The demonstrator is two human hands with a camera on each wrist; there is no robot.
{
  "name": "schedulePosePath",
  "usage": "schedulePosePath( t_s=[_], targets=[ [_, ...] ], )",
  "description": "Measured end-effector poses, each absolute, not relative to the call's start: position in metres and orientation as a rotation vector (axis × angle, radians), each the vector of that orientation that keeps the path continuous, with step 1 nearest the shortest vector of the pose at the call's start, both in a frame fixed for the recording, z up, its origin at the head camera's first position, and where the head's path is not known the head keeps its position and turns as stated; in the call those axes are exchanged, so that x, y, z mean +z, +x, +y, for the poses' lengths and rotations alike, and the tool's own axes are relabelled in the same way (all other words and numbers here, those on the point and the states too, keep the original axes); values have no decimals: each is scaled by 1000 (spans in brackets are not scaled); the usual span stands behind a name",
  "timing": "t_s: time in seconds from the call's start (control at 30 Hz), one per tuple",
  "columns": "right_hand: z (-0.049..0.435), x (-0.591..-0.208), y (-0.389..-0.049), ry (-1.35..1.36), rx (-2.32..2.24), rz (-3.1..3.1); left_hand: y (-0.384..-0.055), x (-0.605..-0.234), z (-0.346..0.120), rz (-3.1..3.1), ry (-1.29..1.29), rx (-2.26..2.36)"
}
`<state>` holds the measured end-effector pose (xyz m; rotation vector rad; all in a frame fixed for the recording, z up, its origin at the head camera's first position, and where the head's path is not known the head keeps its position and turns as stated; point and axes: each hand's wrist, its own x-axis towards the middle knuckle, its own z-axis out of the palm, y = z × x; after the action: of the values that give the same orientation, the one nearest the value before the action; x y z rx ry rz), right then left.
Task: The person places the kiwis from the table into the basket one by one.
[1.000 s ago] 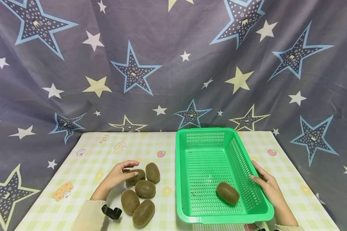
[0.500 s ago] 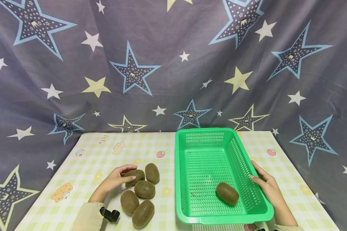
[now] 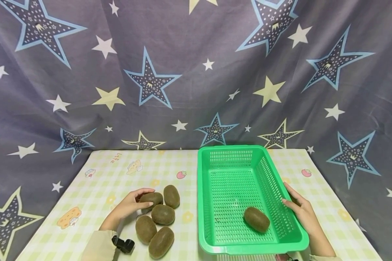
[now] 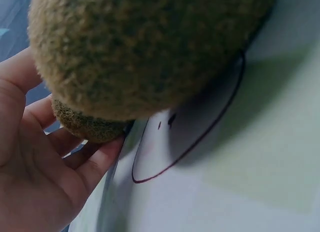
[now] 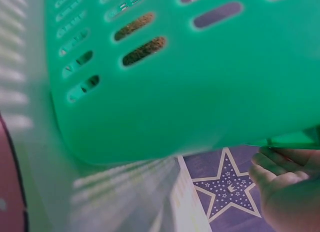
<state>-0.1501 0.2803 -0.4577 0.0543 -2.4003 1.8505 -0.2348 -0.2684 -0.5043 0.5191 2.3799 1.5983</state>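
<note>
My left hand [image 3: 126,205] holds a brown fuzzy kiwi [image 3: 154,198] at the top left of a small group on the table, thumb on its near side and fingers on its far side. In the left wrist view the fingers curl round that kiwi [image 4: 90,123], partly hidden behind a larger-looking, closer kiwi [image 4: 145,46]. At the right, my right hand [image 3: 303,210] grips the side rim of a green plastic basket [image 3: 204,203], thumb over the edge. The right wrist view has its fingers [image 5: 280,164] beneath the rim. One kiwi [image 3: 257,219] lies inside the basket.
Several more kiwis, among them one upright-lying kiwi [image 3: 171,196] and one nearest the front [image 3: 161,242], lie close beside the left hand. A checked cloth covers the table [image 3: 94,195]. A star-patterned curtain [image 3: 189,47] hangs behind it.
My left hand has lowered onto the kiwi at the group's upper left, and its fingers have closed round it. The right hand and basket have stayed in place.
</note>
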Motion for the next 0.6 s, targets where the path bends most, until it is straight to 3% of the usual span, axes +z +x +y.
schedulePosePath(
  t_s=[0.6],
  targets=[
    [280, -458, -150, 66, 1843, -2397, -234, -503, -265, 2494, 500, 1595]
  ],
)
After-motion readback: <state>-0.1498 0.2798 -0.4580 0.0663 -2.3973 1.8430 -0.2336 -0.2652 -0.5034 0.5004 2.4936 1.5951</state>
